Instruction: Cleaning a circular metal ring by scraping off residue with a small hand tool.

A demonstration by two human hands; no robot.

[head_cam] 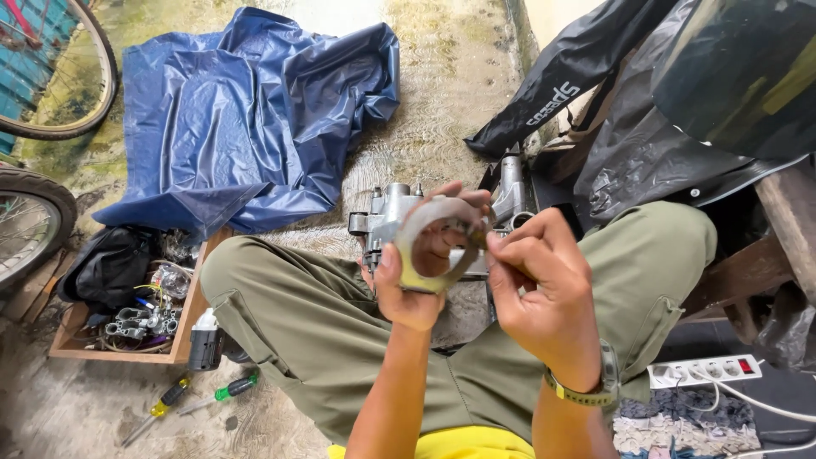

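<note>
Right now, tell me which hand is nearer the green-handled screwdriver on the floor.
Left. The left hand, holding the grey ring, is closer to the green-handled screwdriver; the right hand is farther away on the ring's other side.

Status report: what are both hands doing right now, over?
Left hand grips grey curved brake-shoe-like ring. Right hand pinches its right end. Silver metal engine casting on floor behind; nothing between hands.
</note>
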